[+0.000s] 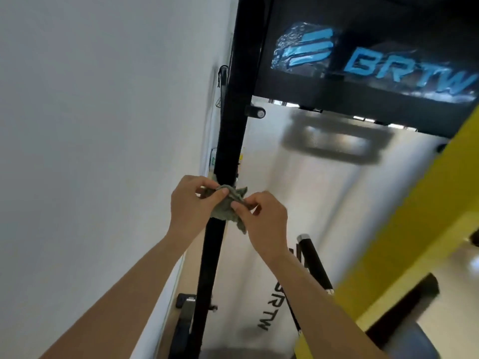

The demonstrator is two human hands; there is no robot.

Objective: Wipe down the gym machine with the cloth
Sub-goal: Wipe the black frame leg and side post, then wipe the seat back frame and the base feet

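The gym machine has a black upright post [230, 141] running from the top to the bottom of the view and a black top panel [363, 81] with blue lettering. A crumpled grey-green cloth [228, 206] lies against the front of the post at mid height. My left hand [193, 203] pinches its upper left part between thumb and fingers. My right hand [261, 216] pinches its right side. Both forearms reach up from the lower edge of the view.
A white wall [103, 125] stands close on the left of the post. A white shield panel [298, 203] sits behind the frame. A black handle bar with a silver cap [315, 263] slants at lower right. A yellow beam [414, 216] crosses the right side.
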